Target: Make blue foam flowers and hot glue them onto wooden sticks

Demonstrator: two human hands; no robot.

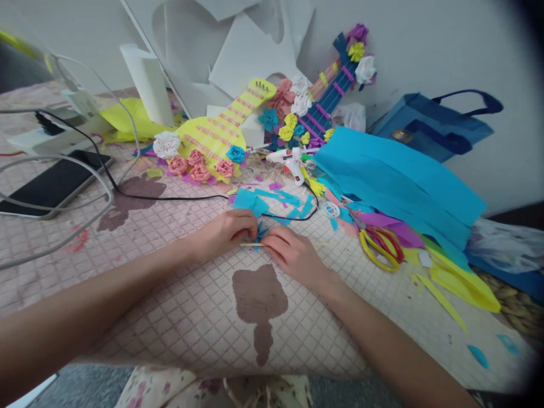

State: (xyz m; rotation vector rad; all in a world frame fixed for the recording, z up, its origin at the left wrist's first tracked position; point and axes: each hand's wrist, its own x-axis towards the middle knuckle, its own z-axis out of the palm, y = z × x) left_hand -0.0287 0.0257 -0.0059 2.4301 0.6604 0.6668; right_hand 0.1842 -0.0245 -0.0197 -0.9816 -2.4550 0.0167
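Observation:
Over the middle of the quilted cloth, my left hand and my right hand are close together with fingers pinched. Between the fingertips is a small piece of blue crepe paper, pinched by my left hand. A thin pale stick runs crosswise at the paper, its far end showing beyond my right hand, whose fingers close on it. The exact grip is partly hidden by the fingers. Just beyond lie cut blue paper strips and a black cord.
Two paper-flowered guitars, one yellow and one blue, lean at the back. A white glue gun stands before them. Yellow-handled scissors and blue paper sheets lie right. A phone and cables are left.

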